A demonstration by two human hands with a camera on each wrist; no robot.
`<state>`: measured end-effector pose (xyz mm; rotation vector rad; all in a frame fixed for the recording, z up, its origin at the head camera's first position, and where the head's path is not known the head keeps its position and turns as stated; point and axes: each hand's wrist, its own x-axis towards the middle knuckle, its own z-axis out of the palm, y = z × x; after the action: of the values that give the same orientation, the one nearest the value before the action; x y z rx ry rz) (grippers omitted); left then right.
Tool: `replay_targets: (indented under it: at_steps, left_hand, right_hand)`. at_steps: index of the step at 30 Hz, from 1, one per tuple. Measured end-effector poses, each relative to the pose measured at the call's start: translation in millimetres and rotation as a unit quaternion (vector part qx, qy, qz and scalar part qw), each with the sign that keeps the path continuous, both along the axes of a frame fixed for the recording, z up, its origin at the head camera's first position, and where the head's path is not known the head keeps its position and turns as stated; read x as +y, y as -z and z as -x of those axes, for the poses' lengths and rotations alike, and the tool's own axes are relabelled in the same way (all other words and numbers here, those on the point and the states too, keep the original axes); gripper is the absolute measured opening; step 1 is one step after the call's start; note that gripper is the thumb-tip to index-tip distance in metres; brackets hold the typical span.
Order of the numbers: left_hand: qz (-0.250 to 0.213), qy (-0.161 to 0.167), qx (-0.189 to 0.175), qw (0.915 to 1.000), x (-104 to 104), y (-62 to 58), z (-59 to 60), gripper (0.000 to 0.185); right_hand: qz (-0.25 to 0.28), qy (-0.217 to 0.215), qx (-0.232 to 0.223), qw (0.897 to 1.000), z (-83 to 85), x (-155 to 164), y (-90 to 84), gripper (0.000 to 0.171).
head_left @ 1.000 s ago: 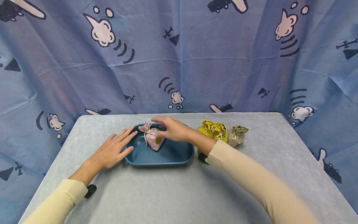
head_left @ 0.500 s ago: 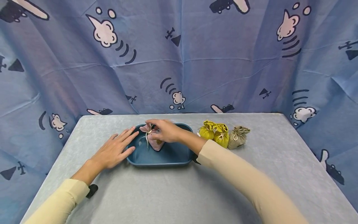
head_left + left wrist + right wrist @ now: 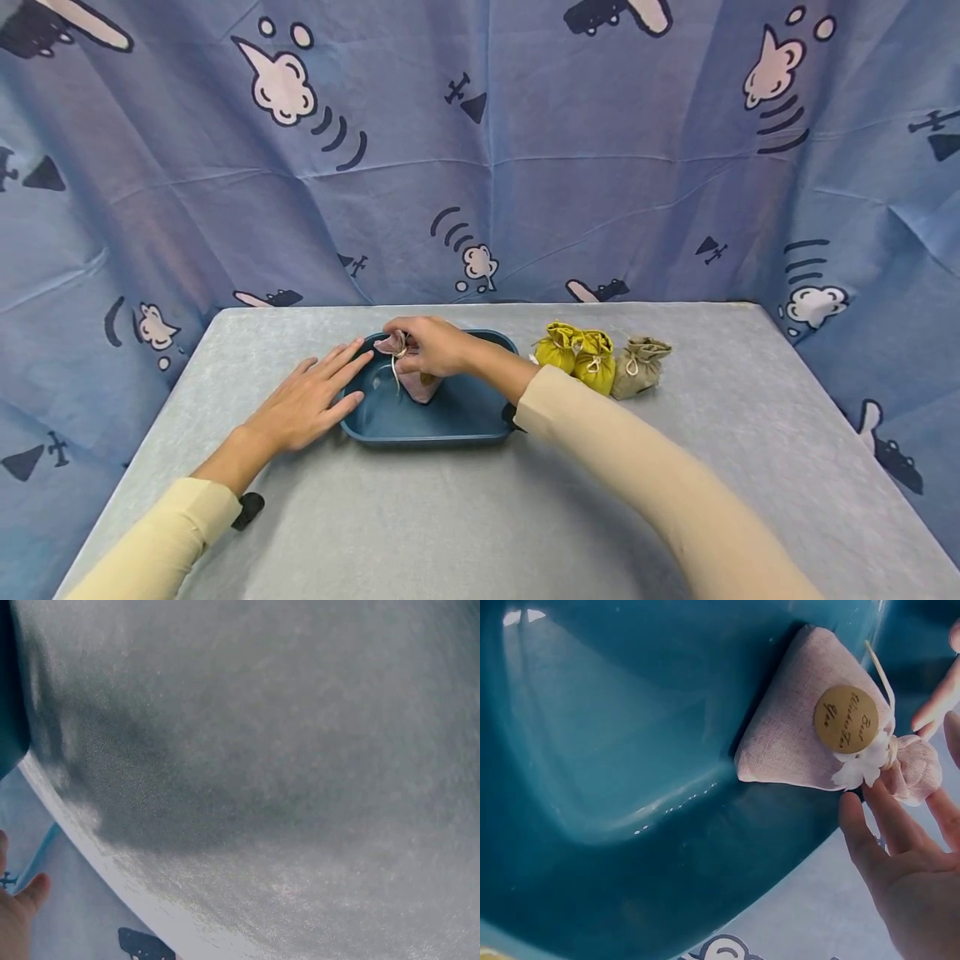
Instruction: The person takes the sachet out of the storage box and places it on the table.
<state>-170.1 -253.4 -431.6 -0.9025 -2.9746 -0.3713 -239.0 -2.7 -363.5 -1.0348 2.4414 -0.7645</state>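
A small pink drawstring sachet [image 3: 420,389] lies inside the blue tray [image 3: 476,412], its tied neck toward the upper left. In the right wrist view the sachet [image 3: 791,735] shows a round gold sticker, a white flower and a cord. My right hand [image 3: 435,344] reaches in from the right and grips the sachet's neck between thumb and fingers. Its fingers [image 3: 900,829] show at the tied neck in the right wrist view. Spread and fairly straight, the fingers of my left hand [image 3: 296,408] rest on the tray's left rim.
To the right of the tray stand yellow-green pouches [image 3: 594,362], side by side, with a beige pouch [image 3: 637,368] beside them. The grey table [image 3: 450,517] ends at a blue printed curtain [image 3: 480,167] behind.
My right hand has moved slightly left and down onto the sachet, its fingers closing at the neck. The left hand stays at the tray's rim.
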Motion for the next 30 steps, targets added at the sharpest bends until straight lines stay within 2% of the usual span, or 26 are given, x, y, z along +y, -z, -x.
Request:
replay_targets:
  at_steps: [13,22,26,30]
  left_hand:
    - [-0.003,0.003,0.007,1.0,-0.2,1.1,0.6,0.061]
    - [-0.013,0.009,0.022,0.9996,1.5,1.8,1.0,0.06]
    - [-0.011,0.006,0.012,0.9999,1.6,0.5,0.2,0.061]
    - [-0.01,0.002,0.004,0.9999,1.0,0.3,0.1,0.061]
  right_hand:
    - [-0.005,0.002,0.012,1.0,5.9,-12.5,4.7,0.04]
    - [0.006,0.017,0.041,0.999,9.7,-14.8,6.7,0.013]
    - [0.01,0.023,0.06,0.998,9.8,-12.6,8.3,0.021]
    - [0.02,0.025,0.061,0.998,8.9,-10.1,8.3,0.024]
